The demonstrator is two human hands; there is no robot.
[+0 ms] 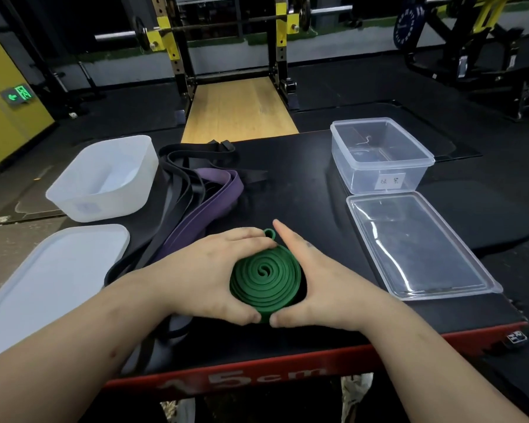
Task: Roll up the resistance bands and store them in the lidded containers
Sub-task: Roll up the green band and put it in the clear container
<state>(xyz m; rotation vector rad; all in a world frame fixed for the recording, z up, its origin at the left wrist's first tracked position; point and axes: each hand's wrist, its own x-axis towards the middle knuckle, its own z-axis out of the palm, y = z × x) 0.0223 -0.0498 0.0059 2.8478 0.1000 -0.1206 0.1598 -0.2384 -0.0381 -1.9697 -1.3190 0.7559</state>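
Your left grip (209,270) and right grip (327,282) cup the green roll (266,277), thumb tips almost meeting nearest you, forearms converging.

A gym with a black rubber floor (348,83). A black-and-yellow squat rack (177,56) holding a barbell (113,35) stands over a wooden platform (239,111). A green exit sign (18,94) glows on the yellow wall (0,123) at left.

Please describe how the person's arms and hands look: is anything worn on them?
Both forearms are bare up to the frame's edge, with no sleeves in view. The left hand and the right hand wear no visible gloves, rings or watch. A small dark smudge marks the right hand's back.
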